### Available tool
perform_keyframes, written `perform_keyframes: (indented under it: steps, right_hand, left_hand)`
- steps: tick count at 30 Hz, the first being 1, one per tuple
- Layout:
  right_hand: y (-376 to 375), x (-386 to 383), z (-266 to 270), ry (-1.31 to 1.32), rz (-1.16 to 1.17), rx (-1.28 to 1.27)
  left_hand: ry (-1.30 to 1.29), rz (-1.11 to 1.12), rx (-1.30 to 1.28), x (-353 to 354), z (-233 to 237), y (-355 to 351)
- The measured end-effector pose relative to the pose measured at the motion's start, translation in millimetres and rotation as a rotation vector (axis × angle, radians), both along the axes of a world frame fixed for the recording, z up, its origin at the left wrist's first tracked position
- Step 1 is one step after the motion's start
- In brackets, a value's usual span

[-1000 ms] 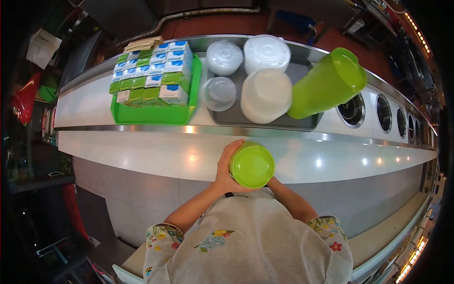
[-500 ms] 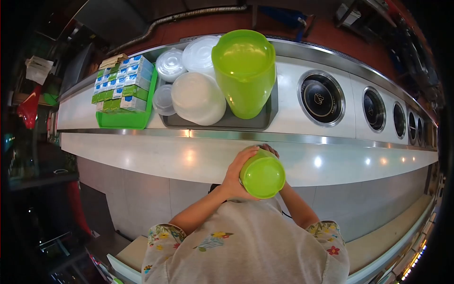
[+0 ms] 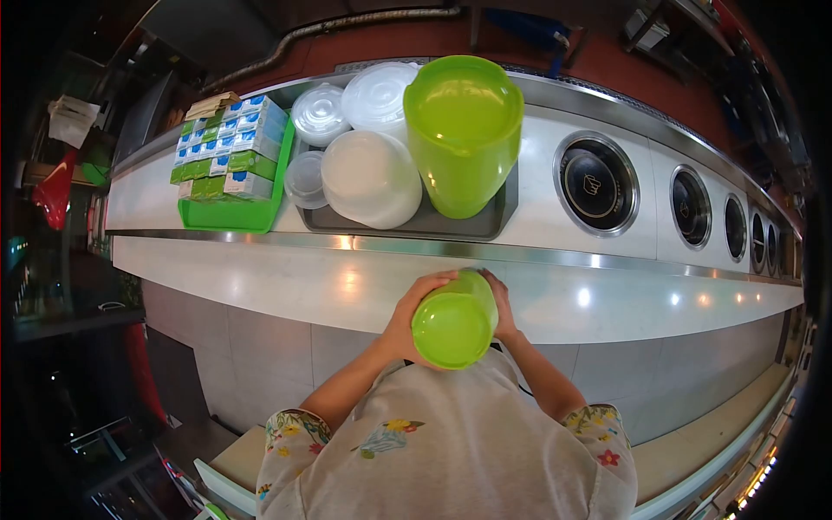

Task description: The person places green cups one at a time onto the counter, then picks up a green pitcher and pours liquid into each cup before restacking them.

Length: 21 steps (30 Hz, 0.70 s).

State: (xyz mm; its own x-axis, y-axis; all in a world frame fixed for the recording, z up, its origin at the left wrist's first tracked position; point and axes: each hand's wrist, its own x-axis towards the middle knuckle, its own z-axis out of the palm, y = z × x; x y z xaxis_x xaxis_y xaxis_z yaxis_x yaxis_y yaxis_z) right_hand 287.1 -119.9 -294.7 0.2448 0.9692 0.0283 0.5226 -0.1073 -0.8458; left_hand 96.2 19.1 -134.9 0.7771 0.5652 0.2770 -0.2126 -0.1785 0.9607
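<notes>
Both of my hands are wrapped around a stack of green plastic bowls (image 3: 452,329), held tilted at chest height above the near edge of the counter. My left hand (image 3: 410,319) grips its left side, fingers curled over the top. At the right side, my right hand (image 3: 500,303) presses against the stack; part of its fingers is hidden behind it. A taller stack of green bowls (image 3: 468,165) stands on a grey tray (image 3: 485,230) beyond my hands. Beside it sit a stack of white bowls (image 3: 371,178) and stacks of clear plastic lids (image 3: 321,114).
Left of the grey tray, a bright green tray (image 3: 230,218) carries many small tissue packs (image 3: 227,147). Several round black burners (image 3: 596,184) with metal rims are set into the raised counter on the right. A metal strip (image 3: 537,253) edges the step above the lower counter (image 3: 260,273).
The green bowl stack in my hands has shifted left and tilted, showing more of its side. My hands moved along with it. The counter view shifts slightly right.
</notes>
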Motion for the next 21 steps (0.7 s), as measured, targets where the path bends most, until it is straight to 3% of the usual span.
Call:
perform_keyframes:
  steps: [2,8,11,18,21]
  right_hand:
    - [2.6,-1.0,7.6,0.194,-0.002,-0.025]
    - [9.3,-6.9,15.5,0.162,0.009,-0.076]
    - [14.7,-10.7,22.0,0.353,-0.012,-0.067]
    - [20.8,-16.2,17.4,0.407,-0.010,-0.107]
    - [18.1,-20.1,14.8,0.375,-0.020,-0.093]
  left_hand:
    - [-0.037,0.007,0.061,-8.1,-7.1,9.1]
    - [-0.130,-0.034,-0.047,-24.8,-28.4,26.0]
    - [-0.107,-0.023,-0.022,-26.9,-27.7,29.5]
    - [-0.038,-0.019,-0.084,-13.2,-6.2,31.6]
    - [-0.010,-0.044,0.011,-11.8,-7.9,33.8]
